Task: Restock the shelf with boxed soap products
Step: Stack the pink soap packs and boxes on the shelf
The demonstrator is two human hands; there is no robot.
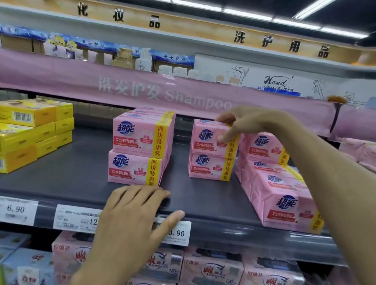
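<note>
— How far has the person got with the restock?
— Partway, by the look of it. The shelf [83, 175] carries pink packs in three groups. Wide bare gaps lie between and in front of them, so more probably have to go on.
— Where is the pack in hand?
— The top pack [210, 137] sits on the middle stack [207, 169]. The right hand [239, 123] reaches over it, fingers [223, 137] curled down its front face, grasping it. Whether it is being seated or squared up cannot be told.
— And the other hand?
— The left hand [132, 217] rests flat on the shelf's front lip. Its fingers are released and hold nothing, and the thumb lies over one of the price tags [5, 208].
— Count things.
— The left stack [139, 149] is two packs high at the front, with more behind that cannot be counted. The middle stack is two. In the right group [286, 202], one pack stands at the back and at least two lie in a row toward the front; the arm hides the rest. The yellow boxes [10, 139] at far left make three layers, at least six seen. Three price tags are readable.
— What is left?
— Likely filling the gaps and facing the right group forward.
</note>
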